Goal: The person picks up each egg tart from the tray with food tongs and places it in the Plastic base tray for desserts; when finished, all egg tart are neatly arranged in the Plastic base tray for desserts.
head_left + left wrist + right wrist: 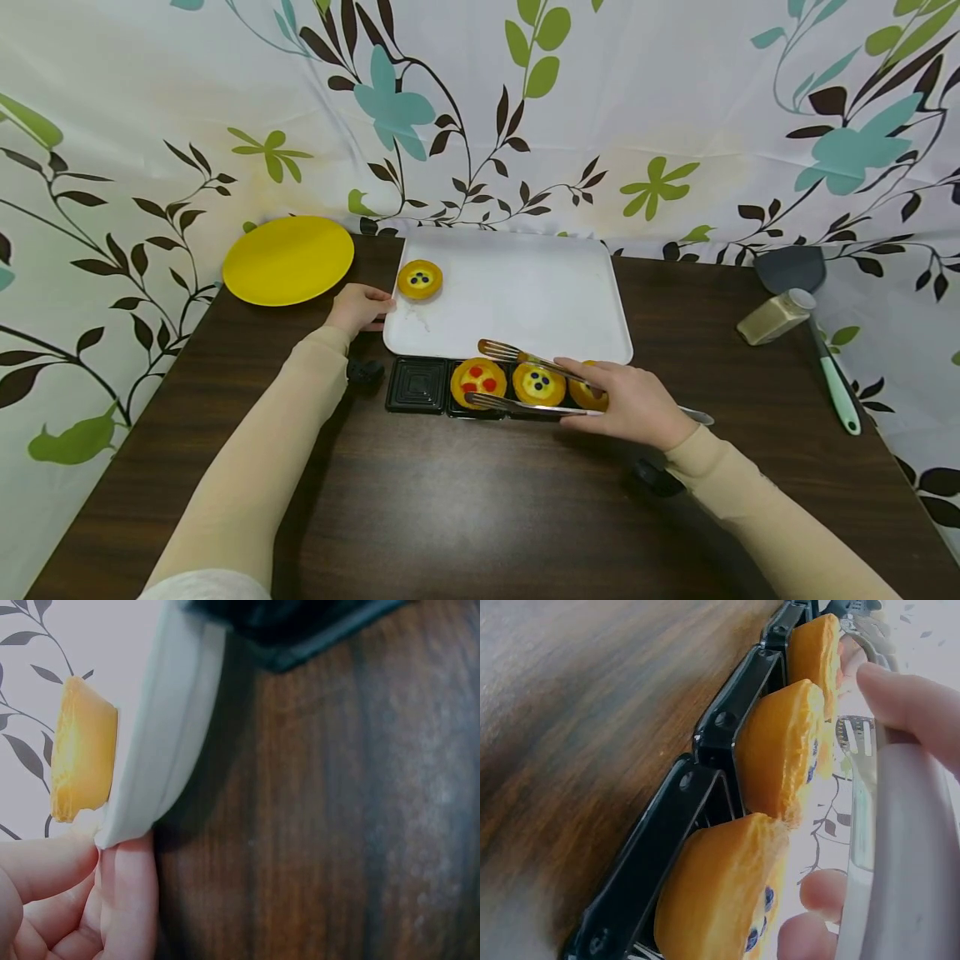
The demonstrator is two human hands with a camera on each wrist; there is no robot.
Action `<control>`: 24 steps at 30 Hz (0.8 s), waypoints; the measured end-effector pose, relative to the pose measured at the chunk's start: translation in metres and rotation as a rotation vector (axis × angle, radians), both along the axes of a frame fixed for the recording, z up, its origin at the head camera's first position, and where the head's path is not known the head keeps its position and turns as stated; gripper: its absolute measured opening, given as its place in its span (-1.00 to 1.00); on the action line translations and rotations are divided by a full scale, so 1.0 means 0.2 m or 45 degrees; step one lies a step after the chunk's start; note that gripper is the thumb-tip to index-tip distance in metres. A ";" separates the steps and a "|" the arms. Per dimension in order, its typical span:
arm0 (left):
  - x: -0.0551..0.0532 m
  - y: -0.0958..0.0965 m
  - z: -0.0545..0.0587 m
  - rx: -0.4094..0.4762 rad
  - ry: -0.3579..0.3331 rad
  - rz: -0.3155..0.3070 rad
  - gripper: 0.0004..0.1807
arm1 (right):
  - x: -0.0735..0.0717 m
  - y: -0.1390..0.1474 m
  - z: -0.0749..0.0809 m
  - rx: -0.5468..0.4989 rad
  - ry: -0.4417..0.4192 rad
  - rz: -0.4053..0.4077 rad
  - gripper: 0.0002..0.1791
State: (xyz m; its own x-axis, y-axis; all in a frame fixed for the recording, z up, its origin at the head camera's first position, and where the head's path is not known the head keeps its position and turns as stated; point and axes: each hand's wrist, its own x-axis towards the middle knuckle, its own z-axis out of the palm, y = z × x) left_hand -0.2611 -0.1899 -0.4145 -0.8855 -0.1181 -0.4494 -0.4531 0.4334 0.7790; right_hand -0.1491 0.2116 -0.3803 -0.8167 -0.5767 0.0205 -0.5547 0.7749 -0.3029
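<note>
My left hand (358, 308) pinches the left rim of a white tray (517, 292), thumb on top and fingers below in the left wrist view. One egg tart with dark blue berries (420, 280) sits at that end of the tray. My right hand (630, 402) holds metal tongs (540, 408), their fork-like tips spread above a black compartment box (417, 385). In this box lie a tart with red pieces (477, 382), a blueberry tart (538, 384) and another tart (588, 392), partly hidden by the hand. The leftmost compartment holds no tart.
A yellow plate (288, 261) stands at the back left. On the right are a seasoning shaker (776, 317) and a spatula with a mint handle (838, 396). A patterned cloth (480, 108) hangs behind the dark wooden table (465, 508).
</note>
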 end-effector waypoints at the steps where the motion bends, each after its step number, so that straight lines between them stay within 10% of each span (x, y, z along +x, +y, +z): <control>1: 0.00 0.00 0.00 0.001 -0.002 0.001 -0.58 | 0.00 0.00 0.00 -0.007 0.010 0.000 -0.13; 24: 0.01 0.01 0.02 0.011 0.003 0.011 -0.58 | -0.28 -0.16 0.09 0.019 0.065 -0.051 -0.11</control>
State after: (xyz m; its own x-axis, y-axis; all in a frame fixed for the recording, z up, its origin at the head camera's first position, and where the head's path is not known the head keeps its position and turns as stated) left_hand -0.2592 -0.1870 -0.4113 -0.8855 -0.1223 -0.4483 -0.4551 0.4227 0.7837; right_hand -0.2054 0.1799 -0.3619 -0.8372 -0.5442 0.0548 -0.5378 0.8009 -0.2633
